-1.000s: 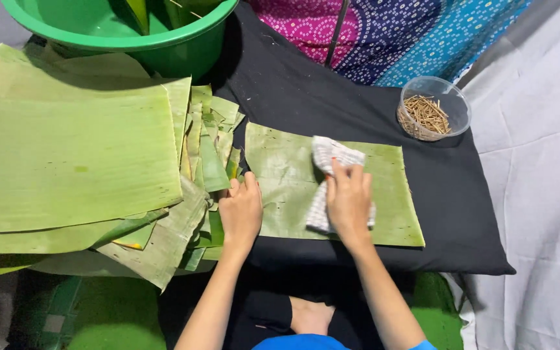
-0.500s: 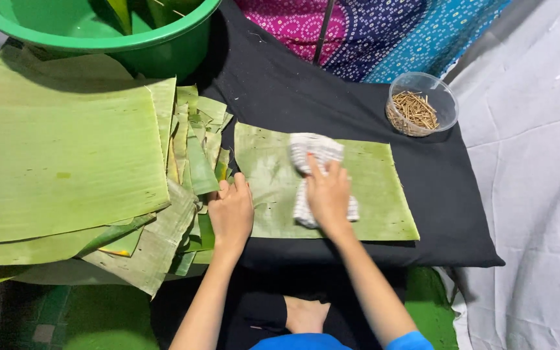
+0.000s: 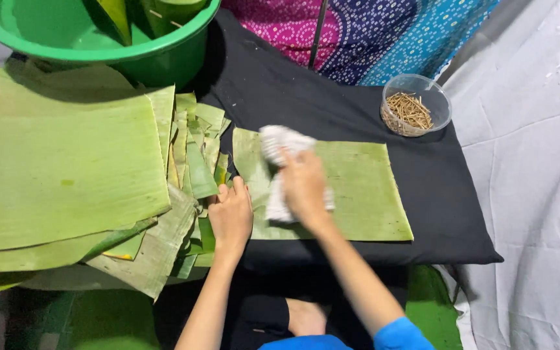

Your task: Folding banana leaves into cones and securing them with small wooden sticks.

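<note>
- Right hand (image 3: pixel 303 185) grasps the white cloth (image 3: pixel 279 170), now moved toward the near-left part of the banana leaf (image 3: pixel 358 194) on the black board (image 3: pixel 448 201); wiping continues.
- Left hand (image 3: pixel 231 217), flat and released, pins the leaf's left edge.
</note>
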